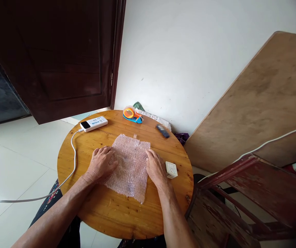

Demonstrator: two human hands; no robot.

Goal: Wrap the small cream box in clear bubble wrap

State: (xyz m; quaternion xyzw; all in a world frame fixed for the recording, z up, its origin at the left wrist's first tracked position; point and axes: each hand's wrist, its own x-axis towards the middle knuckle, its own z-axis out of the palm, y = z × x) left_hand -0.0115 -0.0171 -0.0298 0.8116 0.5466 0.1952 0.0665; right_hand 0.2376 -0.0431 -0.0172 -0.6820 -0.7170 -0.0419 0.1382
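Observation:
A sheet of clear, pinkish bubble wrap [129, 165] lies spread on the round wooden table [106, 217]. My left hand [102, 162] rests on its left edge, palm down, with the thumb apart from the fingers. On the opposite side, my right hand [155, 167] lies with its fingertips against the sheet's right edge, the fingers stretched forward. Just right of that hand stands a small white box [171, 169] with print on it. A bit of tape [135, 136] shows at the sheet's far edge.
At the table's far side are an orange and blue tape dispenser [133, 114] and a blurred dark object [162, 131]. A white device [94, 123] with a charging cable [75, 155] sits at the far left. A worn red wooden chair [261, 196] stands to the right.

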